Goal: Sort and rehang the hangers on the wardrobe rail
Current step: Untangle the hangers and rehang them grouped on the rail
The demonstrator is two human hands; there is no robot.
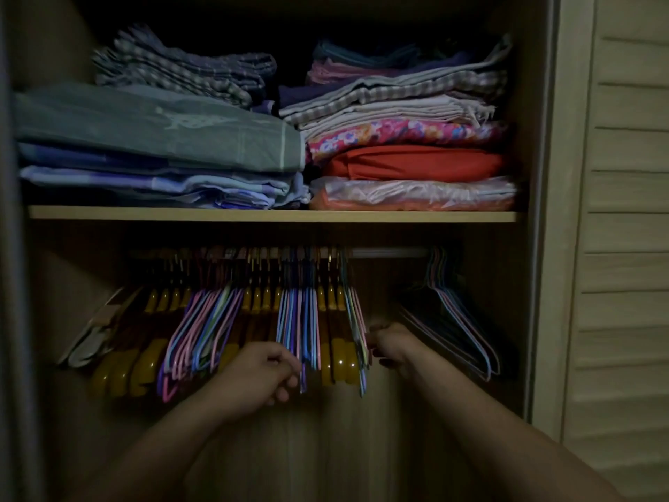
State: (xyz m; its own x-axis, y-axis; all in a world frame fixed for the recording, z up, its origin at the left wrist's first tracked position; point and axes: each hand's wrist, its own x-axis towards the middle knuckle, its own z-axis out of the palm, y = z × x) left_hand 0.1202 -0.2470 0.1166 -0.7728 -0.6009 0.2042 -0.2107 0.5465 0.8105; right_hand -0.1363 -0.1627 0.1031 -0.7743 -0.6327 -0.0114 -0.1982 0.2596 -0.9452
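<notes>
A metal rail (391,252) runs under the shelf, packed with hangers. Yellow-brown wooden hangers (340,364) alternate with bunches of thin pink, blue and white wire hangers (298,320). A separate small bunch of thin hangers (456,320) hangs at the rail's right end, past a bare stretch of rail. My left hand (260,375) has curled fingers at the lower ends of the middle thin bunch. My right hand (391,344) has its fingers curled at the rightmost thin hangers of the main group; the dim light hides its exact grip.
A wooden shelf (271,213) above carries stacks of folded linen and clothes (405,161). A louvred door (622,248) stands at the right. The wardrobe's side wall (21,284) closes the left. Pale items (90,342) hang at the rail's far left.
</notes>
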